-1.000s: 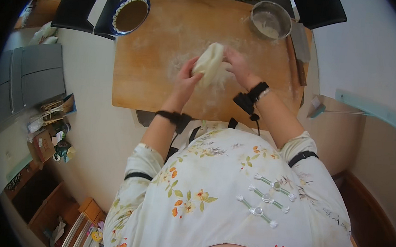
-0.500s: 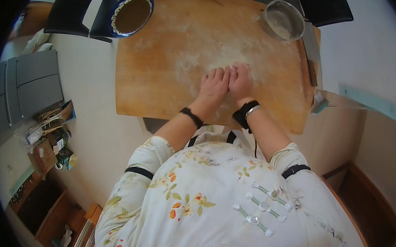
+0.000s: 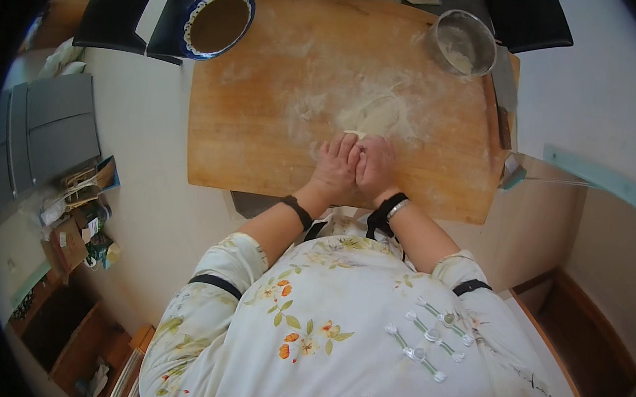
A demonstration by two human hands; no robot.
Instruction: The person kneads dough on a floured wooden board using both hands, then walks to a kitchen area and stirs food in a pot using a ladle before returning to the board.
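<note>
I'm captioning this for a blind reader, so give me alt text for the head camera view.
Seen from above, a person's left hand and right hand press side by side on dough on a floured wooden board. A blue-rimmed bowl sits at the board's far left corner, a metal bowl at its far right.

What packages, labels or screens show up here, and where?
Small boxes and packets: heaped at the left edge beside the grey unit, below the wooden board's level; mixed brown, green and white, too small to sort out.
Screens or signs: none visible.
</note>
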